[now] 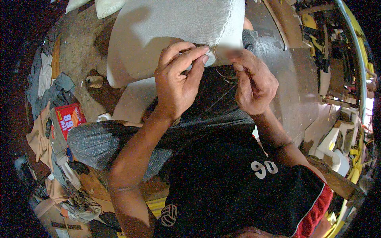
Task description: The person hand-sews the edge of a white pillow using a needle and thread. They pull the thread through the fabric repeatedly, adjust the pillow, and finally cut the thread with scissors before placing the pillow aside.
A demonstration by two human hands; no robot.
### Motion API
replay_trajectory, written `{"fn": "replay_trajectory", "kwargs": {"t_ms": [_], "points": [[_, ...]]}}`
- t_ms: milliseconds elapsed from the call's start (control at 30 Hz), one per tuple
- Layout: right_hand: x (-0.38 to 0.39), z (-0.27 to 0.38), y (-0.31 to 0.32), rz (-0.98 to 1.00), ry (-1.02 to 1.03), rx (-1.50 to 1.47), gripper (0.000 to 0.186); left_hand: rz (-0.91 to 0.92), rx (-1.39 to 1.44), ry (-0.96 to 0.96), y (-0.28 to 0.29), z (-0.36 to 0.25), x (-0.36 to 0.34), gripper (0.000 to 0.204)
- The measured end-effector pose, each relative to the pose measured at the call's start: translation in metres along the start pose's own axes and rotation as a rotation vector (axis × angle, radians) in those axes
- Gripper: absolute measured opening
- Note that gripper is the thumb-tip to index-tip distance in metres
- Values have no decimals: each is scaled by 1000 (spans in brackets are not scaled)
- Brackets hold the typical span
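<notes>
A light grey, fabric-covered cushion [170, 27] lies in front of me, with a stitched seam running down its right side. My left hand [178, 77] is closed in a pinch on a small flap of the cushion cover [210, 58] at the near edge. Just to the right, my right hand [256, 83] has its thumb and fingers pressed together, the fingertips smeared by motion. Thin thread [227, 77] loops between the cushion's edge and my right fingers. Whether a needle is between those fingers cannot be made out.
A spool of twine [94, 81] lies on the floor at left, near a red packet [69, 118]. Cloth scraps [43, 139] pile along the left side. My bent knee [93, 142] sits below the cushion. Wooden frames and foam pieces [337, 146] stand at right.
</notes>
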State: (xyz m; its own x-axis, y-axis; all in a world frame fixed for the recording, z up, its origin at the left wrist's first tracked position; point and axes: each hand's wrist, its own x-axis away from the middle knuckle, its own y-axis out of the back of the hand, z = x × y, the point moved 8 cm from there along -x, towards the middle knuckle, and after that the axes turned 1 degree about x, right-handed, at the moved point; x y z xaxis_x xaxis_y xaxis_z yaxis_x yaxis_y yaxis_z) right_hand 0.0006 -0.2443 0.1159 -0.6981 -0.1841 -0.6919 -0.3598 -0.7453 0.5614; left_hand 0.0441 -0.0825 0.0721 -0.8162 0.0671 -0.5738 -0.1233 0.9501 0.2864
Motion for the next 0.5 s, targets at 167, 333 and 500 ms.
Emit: {"fn": "replay_trajectory", "kwargs": {"t_ms": [167,333,500], "points": [[1,-1,3,8,32,35,17,-3,28,17,0,1,0,18],[-1,-8,2,28,-3,39,17,6,24,24,0,2,0,20],[-2,-29,1,43,-439,-241,16,20,29,6,-1,3,-1,21]]}}
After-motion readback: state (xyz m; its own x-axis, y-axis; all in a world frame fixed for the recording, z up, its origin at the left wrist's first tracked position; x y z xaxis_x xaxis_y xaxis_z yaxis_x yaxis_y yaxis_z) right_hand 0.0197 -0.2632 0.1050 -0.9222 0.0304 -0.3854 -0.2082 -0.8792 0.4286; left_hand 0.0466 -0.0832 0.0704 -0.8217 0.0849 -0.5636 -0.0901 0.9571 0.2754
